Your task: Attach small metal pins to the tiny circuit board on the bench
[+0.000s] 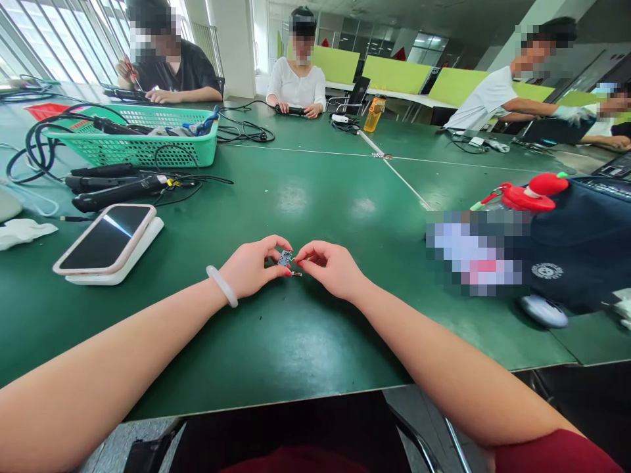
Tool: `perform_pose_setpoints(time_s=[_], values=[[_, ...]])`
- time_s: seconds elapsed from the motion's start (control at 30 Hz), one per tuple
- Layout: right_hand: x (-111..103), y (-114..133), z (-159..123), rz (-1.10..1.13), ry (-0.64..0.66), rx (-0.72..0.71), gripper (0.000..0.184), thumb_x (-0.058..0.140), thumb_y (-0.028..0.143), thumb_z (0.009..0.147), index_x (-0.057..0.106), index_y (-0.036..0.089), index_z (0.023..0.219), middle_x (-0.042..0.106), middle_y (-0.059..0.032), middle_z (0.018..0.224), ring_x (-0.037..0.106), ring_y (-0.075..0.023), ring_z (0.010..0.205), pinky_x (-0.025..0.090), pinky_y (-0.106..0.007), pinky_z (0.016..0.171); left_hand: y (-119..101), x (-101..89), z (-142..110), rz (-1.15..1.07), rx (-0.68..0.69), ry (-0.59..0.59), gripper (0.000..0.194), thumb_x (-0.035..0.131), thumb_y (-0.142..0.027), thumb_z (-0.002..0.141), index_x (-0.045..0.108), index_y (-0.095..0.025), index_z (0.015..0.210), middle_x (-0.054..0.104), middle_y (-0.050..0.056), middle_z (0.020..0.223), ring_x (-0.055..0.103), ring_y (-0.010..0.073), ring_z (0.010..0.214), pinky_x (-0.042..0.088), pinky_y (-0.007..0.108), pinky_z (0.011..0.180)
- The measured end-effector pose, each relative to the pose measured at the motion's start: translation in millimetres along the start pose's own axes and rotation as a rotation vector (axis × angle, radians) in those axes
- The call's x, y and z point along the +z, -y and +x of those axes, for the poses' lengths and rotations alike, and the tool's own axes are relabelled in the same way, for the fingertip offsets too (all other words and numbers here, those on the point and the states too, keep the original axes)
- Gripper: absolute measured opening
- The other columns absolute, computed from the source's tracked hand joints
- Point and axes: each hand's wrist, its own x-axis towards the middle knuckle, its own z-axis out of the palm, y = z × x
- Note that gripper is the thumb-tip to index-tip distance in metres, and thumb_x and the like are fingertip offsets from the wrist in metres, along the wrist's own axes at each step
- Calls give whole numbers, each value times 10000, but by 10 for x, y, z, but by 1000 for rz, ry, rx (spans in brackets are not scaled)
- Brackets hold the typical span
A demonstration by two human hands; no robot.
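My left hand (pixel 254 266), with a pale bangle at the wrist, pinches a small grey block (pixel 284 257) between thumb and fingers. The block has dark openings on its face; its exact kind is too small to tell. Close against its right side, my right hand (pixel 328 266) has its thumb and index finger pressed together on a tiny metal piece (pixel 293 259), mostly hidden by the fingertips. Just below the fingertips is another small metal strip (pixel 296 273), brassy in colour. Both hands are just above the green table (pixel 315 348).
To the left are a phone (pixel 108 238) on a white box, black hair straighteners (pixel 116 190) and a green basket (pixel 142 148) with cables. A mouse (pixel 543 311) and dark bag (pixel 582 243) lie right. An orange bottle (pixel 374 113) stands farther back. Several people sit around the table.
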Motion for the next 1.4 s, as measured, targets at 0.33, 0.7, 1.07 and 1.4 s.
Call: perform_pose_setpoints(time_s=[0.33,0.7,1.07,1.4], values=[[61,-29,12,121,27,20,99,595,146,740,552,201,810,688,10,812,648,-117,716,496,-272,729,-42,15,-9,199,146,-51,317,680,-358,760,593,-226,1035,635,-11,792,591,183,770,432,308,734],[101,-42,35,252,-13,84,168,593,118,705,546,218,832,695,25,763,671,-126,722,525,-286,755,-62,0,-42,258,192,-68,303,694,-383,763,568,-187,957,631,6,802,589,198,804,449,333,769],[109,-33,70,457,-18,184,245,670,205,634,539,200,841,692,35,664,612,-104,572,485,-257,632,-55,7,-38,222,220,-93,282,704,-362,748,555,-197,922,659,13,838,623,207,844,476,351,794],[112,-46,90,476,-39,209,311,704,241,632,556,193,902,697,24,676,607,-106,560,476,-253,596,-77,21,-38,191,166,-80,290,700,-329,752,532,-200,951,666,33,894,640,211,851,479,376,810]])
